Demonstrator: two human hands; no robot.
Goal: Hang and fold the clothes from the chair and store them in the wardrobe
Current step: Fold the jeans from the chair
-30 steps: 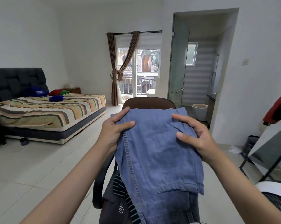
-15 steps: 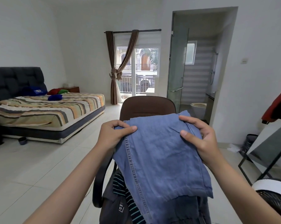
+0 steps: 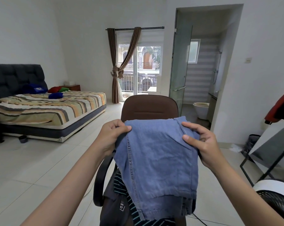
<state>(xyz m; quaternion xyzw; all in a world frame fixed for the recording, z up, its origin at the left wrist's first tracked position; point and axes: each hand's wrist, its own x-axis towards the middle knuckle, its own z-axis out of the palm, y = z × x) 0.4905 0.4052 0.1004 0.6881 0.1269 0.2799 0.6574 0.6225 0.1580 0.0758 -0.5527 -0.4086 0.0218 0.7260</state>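
2 hands, left hand (image 3: 112, 137) and right hand (image 3: 201, 145), each pinch the folded blue jeans (image 3: 157, 162) in a closed grip.

The folded jeans (image 3: 157, 160) hide the chair (image 3: 149, 108) seat; the striped garment (image 3: 134, 212) beneath is cut off at the frame's bottom edge.

Blue jeans (image 3: 156, 154), a brown chair (image 3: 149, 108), a dark teal-striped garment (image 3: 120, 186), a yellow-grey striped bedsheet (image 3: 56, 105), brown curtains (image 3: 116, 66).
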